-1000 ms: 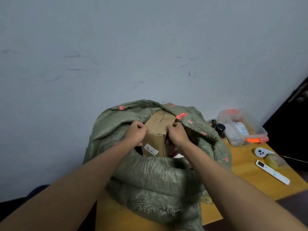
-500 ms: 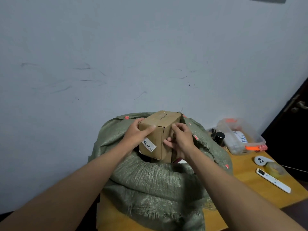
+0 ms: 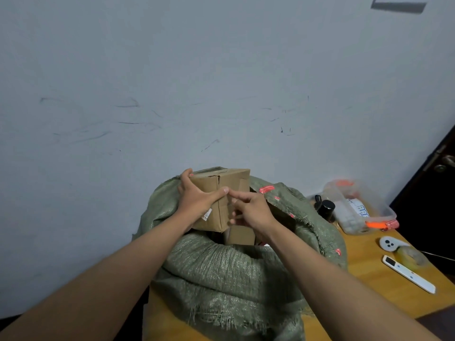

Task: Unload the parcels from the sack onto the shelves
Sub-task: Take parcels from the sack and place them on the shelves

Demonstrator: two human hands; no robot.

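Note:
A brown cardboard parcel (image 3: 230, 183) with a white label is lifted above the mouth of the green woven sack (image 3: 234, 271), which sits on the wooden table (image 3: 369, 267). My left hand (image 3: 197, 198) grips the parcel's left side, fingers behind it and thumb across its front. My right hand (image 3: 251, 210) lies against the parcel's right face with its fingers relaxed and the index finger reaching towards my left thumb. A second cardboard parcel (image 3: 240, 235) shows inside the sack below. No shelves are in view.
To the right of the sack on the table stand a black jar (image 3: 327, 207) and a clear plastic container (image 3: 357, 207) with orange clips. Nearer lie a white controller (image 3: 389, 243), a tape roll (image 3: 411, 254) and a white remote (image 3: 408, 274). A dark door (image 3: 438, 193) is far right, a wall behind.
The parcel has come up out of the sack and turned. My left hand has taken over the hold with its thumb across the front, and my right hand has loosened its grip.

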